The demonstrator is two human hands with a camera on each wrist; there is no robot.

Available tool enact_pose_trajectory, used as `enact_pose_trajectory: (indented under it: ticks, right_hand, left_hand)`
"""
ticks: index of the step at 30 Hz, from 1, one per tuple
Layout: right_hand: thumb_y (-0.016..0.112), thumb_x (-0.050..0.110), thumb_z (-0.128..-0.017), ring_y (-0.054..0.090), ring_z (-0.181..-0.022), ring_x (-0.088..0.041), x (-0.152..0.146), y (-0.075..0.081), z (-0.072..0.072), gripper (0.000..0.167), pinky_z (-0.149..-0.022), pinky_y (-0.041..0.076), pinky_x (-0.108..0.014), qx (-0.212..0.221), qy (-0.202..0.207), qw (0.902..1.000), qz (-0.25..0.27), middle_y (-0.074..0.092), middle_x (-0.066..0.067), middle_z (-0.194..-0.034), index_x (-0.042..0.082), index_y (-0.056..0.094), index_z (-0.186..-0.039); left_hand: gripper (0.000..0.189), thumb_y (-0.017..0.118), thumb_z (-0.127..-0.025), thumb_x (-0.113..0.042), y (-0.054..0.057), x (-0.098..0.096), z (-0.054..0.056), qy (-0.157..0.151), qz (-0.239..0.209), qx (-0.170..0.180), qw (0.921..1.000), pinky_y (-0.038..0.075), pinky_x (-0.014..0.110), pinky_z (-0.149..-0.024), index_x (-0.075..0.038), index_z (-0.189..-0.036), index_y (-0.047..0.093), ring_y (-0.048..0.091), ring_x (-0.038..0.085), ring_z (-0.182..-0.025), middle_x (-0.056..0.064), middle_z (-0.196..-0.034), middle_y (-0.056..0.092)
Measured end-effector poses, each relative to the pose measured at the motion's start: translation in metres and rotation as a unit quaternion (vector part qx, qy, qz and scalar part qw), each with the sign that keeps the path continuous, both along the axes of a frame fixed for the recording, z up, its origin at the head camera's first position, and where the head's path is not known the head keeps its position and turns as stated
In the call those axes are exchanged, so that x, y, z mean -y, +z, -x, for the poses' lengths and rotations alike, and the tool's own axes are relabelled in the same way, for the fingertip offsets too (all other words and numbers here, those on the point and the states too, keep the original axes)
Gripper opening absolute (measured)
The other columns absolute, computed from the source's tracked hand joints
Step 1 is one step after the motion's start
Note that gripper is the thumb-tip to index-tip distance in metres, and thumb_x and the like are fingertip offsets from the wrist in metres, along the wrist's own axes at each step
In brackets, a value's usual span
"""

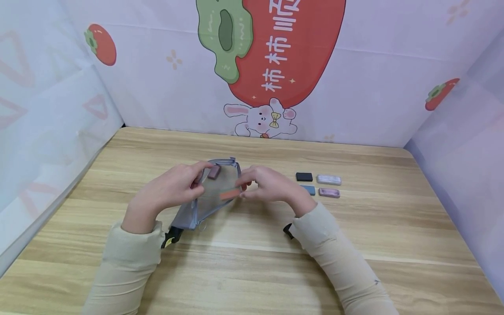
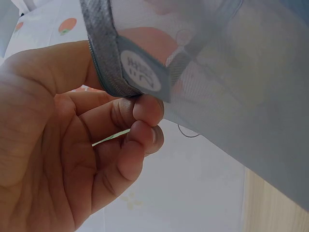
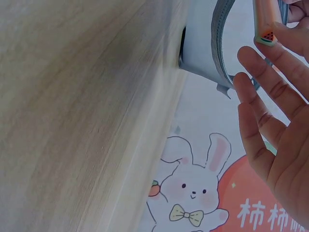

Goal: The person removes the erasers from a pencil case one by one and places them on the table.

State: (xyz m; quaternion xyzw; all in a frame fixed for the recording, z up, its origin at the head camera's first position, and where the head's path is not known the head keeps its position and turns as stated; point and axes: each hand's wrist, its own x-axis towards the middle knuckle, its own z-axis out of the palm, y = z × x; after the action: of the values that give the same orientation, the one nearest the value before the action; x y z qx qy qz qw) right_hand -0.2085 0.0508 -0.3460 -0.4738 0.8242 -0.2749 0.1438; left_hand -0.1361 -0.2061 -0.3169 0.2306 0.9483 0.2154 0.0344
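Observation:
A grey-blue see-through mesh zip pouch [image 1: 184,215] is held tilted above the wooden table, its mouth spread open. My left hand [image 1: 167,188] grips its zippered rim, where a fabric label [image 2: 142,70] shows in the left wrist view. My right hand [image 1: 271,186] pinches a small orange bar [image 1: 229,194] between thumb and finger at the pouch's mouth. A watermelon print marks one end of the bar in the right wrist view. Inside the pouch lies a dark purple block [image 1: 214,172]. Part of the right fingers is hidden behind the pouch edge.
Right of the right hand lie a black block [image 1: 304,176], a pale lilac block [image 1: 329,180], a blue block [image 1: 309,190] and a pink-purple block [image 1: 329,192]. Printed fabric walls [image 1: 370,87] close off the wooden table [image 1: 236,271] at the back and sides.

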Motion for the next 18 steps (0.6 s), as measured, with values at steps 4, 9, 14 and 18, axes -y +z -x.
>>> enact_pose_trajectory:
  ticks: [4,9,14,18]
  right_hand:
    - [0.067,0.014,-0.088,0.059,-0.096,-0.026,-0.003,0.001,0.000,0.021,-0.090,0.051,-0.046,-0.006,-0.004,1.0000,0.000,0.065,0.001,-0.093,0.014,0.076,-0.107]
    - [0.067,0.015,-0.089,0.058,-0.094,-0.025,-0.007,0.001,0.001,0.022,-0.089,0.051,-0.045,-0.014,-0.006,0.9999,0.005,0.066,0.001,-0.093,0.013,0.077,-0.108]
    - [0.068,0.015,-0.089,0.057,-0.094,-0.022,-0.012,-0.001,0.000,0.023,-0.087,0.050,-0.040,-0.020,-0.011,0.9997,0.006,0.066,0.002,-0.093,0.014,0.077,-0.110]
    - [0.068,0.016,-0.089,0.057,-0.094,-0.021,-0.017,-0.002,-0.001,0.023,-0.084,0.047,-0.033,-0.026,-0.014,0.9996,0.005,0.066,0.002,-0.093,0.014,0.077,-0.110]
  left_hand:
    - [0.050,0.054,-0.083,-0.003,0.000,0.000,0.000,-0.001,0.000,-0.002,1.0000,0.035,0.022,-0.054,0.002,-0.133,0.053,0.038,0.007,-0.055,-0.005,-0.064,0.043]
    - [0.052,0.053,-0.083,-0.003,0.001,0.000,0.000,0.004,0.000,0.009,0.9999,0.034,0.023,-0.053,0.002,-0.135,0.052,0.037,0.008,-0.054,-0.005,-0.063,0.043]
    - [0.052,0.053,-0.083,-0.003,0.001,-0.001,0.001,0.008,0.003,0.014,0.9999,0.034,0.023,-0.053,0.002,-0.136,0.052,0.038,0.008,-0.055,-0.004,-0.064,0.043]
    - [0.052,0.053,-0.083,-0.002,0.001,-0.001,0.001,0.007,0.004,0.011,0.9999,0.034,0.023,-0.053,0.002,-0.135,0.052,0.037,0.008,-0.055,-0.005,-0.063,0.043]
